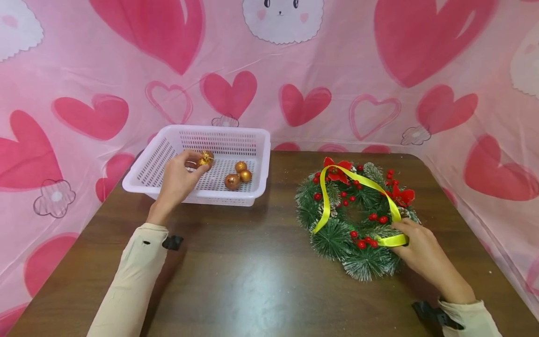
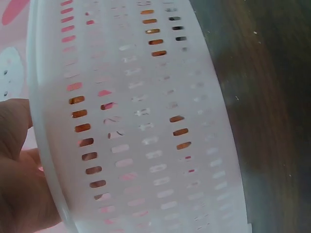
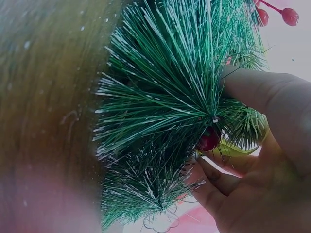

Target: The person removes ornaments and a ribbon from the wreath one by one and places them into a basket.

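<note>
My left hand (image 1: 177, 178) reaches over the near wall of a white perforated plastic basket (image 1: 198, 196). Thumb and fingers pinch a shiny gold bauble (image 1: 206, 160) inside it. On the basket's floor, to the right, lie a copper-brown bauble (image 1: 232, 181) and two gold baubles (image 1: 245, 176). The basket wall (image 2: 146, 121) hides most of this in the left wrist view. At the right, my right hand (image 1: 423, 252) grips the lower right edge of a green Christmas wreath (image 1: 332, 241), beside a yellow ribbon (image 1: 325, 199) draped over it. Needles partly cover its fingertips in the right wrist view.
Both things stand on a brown wooden table (image 1: 257, 262), the basket at back left and the wreath at right. A pink cloth with hearts (image 1: 305, 105) hangs behind and along the sides. Red flowers (image 1: 338, 168) and berries decorate the wreath.
</note>
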`<act>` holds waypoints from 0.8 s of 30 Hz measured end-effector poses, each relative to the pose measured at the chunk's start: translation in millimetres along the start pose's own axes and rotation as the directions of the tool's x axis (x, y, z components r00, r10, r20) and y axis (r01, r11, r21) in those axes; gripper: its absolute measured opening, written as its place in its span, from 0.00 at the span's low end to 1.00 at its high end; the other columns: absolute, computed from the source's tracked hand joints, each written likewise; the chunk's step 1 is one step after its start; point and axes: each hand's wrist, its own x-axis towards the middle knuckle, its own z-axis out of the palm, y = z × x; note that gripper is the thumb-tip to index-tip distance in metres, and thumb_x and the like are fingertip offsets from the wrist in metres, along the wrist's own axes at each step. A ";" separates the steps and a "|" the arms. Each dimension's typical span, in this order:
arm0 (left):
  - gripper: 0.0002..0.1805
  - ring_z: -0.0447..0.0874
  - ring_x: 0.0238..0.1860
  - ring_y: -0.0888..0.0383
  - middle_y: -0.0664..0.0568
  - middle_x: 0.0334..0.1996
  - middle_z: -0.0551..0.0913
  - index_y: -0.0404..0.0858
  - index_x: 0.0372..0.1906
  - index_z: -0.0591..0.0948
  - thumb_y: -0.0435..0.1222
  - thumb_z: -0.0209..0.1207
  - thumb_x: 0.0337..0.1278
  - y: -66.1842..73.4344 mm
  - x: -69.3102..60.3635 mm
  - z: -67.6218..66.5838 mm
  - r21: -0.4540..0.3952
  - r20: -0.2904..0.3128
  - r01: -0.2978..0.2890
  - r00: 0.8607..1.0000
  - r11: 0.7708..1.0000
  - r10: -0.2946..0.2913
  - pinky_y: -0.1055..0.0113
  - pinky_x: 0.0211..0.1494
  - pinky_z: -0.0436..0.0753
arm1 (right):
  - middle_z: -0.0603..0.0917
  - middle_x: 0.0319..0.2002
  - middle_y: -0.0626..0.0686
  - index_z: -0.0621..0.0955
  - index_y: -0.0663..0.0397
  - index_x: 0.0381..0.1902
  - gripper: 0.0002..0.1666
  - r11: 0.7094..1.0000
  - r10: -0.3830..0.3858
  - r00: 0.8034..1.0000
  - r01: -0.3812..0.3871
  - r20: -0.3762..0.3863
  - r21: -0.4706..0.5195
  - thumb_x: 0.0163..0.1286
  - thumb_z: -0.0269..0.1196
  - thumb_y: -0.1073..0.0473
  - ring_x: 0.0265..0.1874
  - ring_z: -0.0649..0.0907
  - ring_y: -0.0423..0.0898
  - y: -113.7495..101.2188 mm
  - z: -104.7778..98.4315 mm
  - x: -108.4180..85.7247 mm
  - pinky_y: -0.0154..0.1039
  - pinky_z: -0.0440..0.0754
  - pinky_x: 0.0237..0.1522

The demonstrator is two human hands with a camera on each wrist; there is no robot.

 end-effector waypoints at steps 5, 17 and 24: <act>0.15 0.82 0.43 0.42 0.36 0.42 0.84 0.28 0.47 0.82 0.34 0.67 0.58 -1.1 -0.3 2.8 0.070 0.007 -0.022 1.000 0.997 0.022 0.49 0.48 0.78 | 0.83 0.40 0.66 0.83 0.70 0.38 0.25 1.000 0.000 1.000 0.000 -0.006 0.000 0.38 0.78 0.72 0.37 0.83 0.64 0.9 -0.6 0.3 0.62 0.79 0.38; 0.13 0.80 0.42 0.41 0.35 0.40 0.84 0.28 0.44 0.83 0.31 0.66 0.56 -3.4 -1.4 5.4 0.121 0.005 -0.014 1.000 0.993 0.013 0.48 0.49 0.73 | 0.83 0.39 0.65 0.84 0.69 0.38 0.23 1.000 -0.014 0.999 0.014 -0.032 0.002 0.40 0.78 0.72 0.35 0.83 0.61 0.5 0.7 0.7 0.59 0.80 0.36; 0.14 0.79 0.47 0.38 0.34 0.45 0.83 0.28 0.47 0.83 0.31 0.64 0.57 -2.8 -1.7 4.6 0.136 0.035 0.008 0.999 0.991 -0.013 0.46 0.52 0.74 | 0.83 0.39 0.65 0.84 0.69 0.38 0.23 1.000 -0.005 1.000 0.005 -0.023 0.002 0.40 0.77 0.72 0.35 0.82 0.62 -0.3 -0.1 0.5 0.59 0.80 0.36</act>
